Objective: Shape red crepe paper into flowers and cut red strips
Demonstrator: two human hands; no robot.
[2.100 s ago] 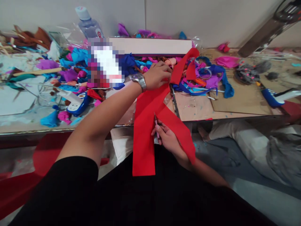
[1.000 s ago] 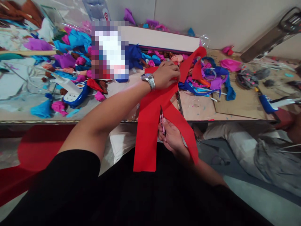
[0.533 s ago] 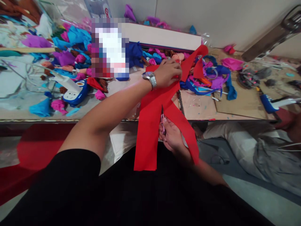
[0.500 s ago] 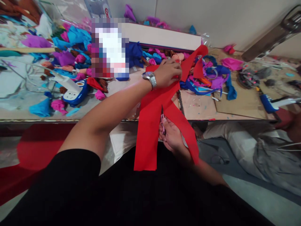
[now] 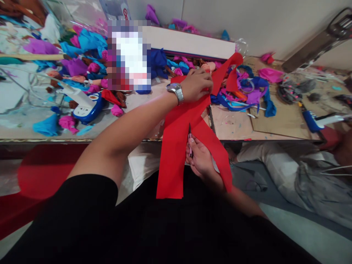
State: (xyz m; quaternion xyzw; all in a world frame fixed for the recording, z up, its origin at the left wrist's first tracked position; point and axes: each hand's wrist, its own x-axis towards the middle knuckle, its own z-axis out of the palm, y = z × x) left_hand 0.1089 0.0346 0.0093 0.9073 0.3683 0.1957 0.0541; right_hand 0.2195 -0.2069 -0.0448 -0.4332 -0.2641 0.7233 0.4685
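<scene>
Cloth [image 5: 172,161]: red, mid-frame, slit into two strips, one hanging toward you at lower centre, one lying over your right forearm.
Right hand [image 5: 202,157]: your fingers clamped on pink-handled scissors [image 5: 190,143], tip at the slit.
Left hand [image 5: 195,86]: on the cloth, upper centre; whether your fingertips pinch it, you cannot tell.
Bench [image 5: 228,124]: coloured scraps [image 5: 75,68] at upper left.
Bottle [image 5: 117,9]: top left, cut off by the frame.

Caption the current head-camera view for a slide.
Left hand on red material, right hand holding a pink-handled cutting tool where it splits, at a worktable strewn with coloured scraps.
</scene>
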